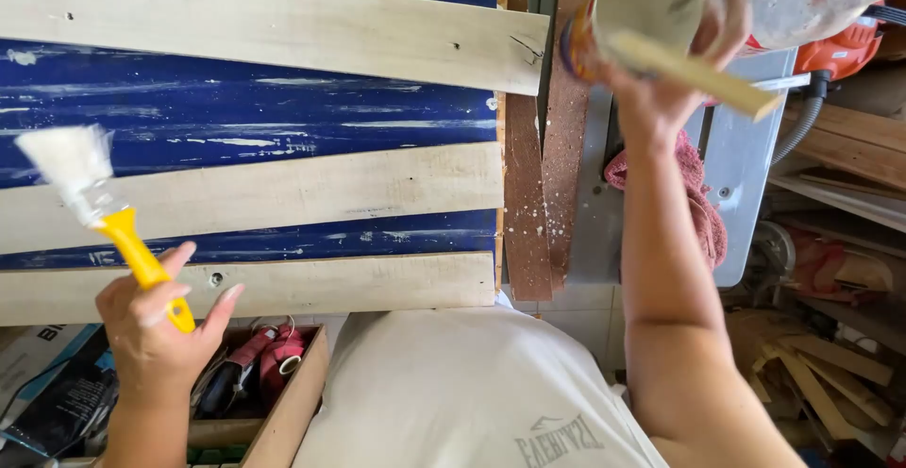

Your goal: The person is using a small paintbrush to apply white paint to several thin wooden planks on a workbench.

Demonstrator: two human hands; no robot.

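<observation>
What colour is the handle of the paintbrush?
Bright yellow; the brush has white bristles and sits in the left hand, seen in the head view.

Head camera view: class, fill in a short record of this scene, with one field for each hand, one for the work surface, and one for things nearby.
left hand: left hand grips the yellow-handled brush, white bristles raised
right hand: right hand holds up a can with a wooden stick lying across its open mouth
work surface: three pale planks lie on a blue paint-flecked sheet
nearby: a red cloth on a grey metal table; a wooden box with tools below the planks
</observation>
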